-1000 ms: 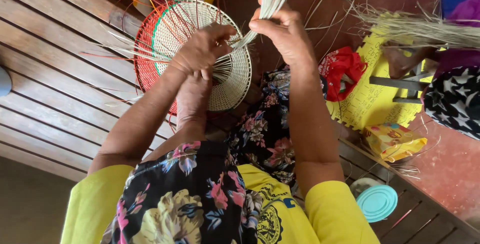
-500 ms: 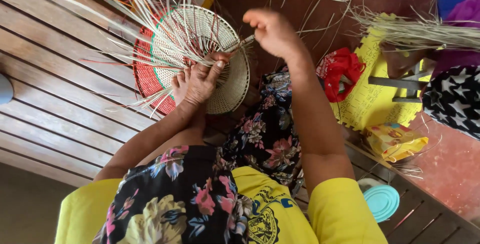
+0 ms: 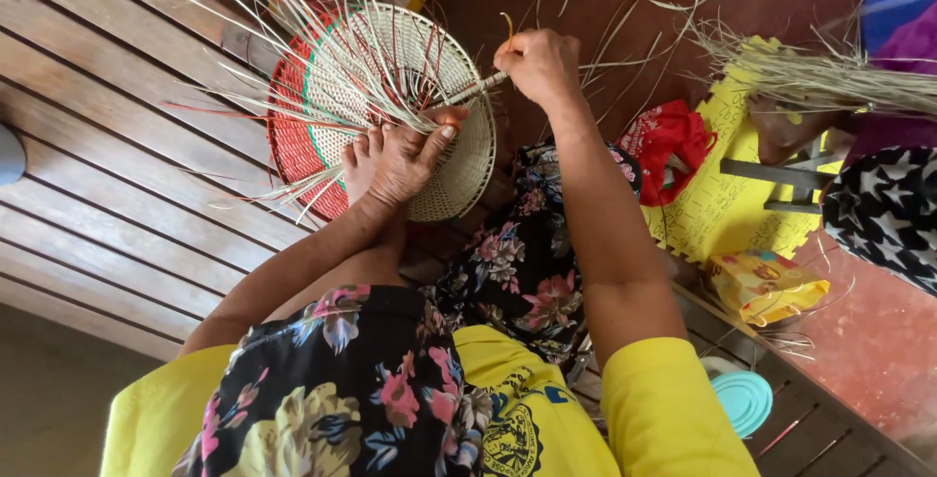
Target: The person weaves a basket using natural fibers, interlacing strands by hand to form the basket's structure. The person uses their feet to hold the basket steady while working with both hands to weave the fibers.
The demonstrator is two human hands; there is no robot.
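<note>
Woven disc [image 3: 444, 160] lies under your flat, open left hand [image 3: 395, 160]; your right hand [image 3: 537, 65] pinches a strand [image 3: 483, 84] taut; tuck it next.

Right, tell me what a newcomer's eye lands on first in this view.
First, the round woven disc, cream in the middle with a red rim, standing at top centre with loose pale strands fanning out to the left. The left hand presses on its lower part, while the right hand pinches a strand beside its upper right edge. After that, the red bag on the yellow mat at right.
</note>
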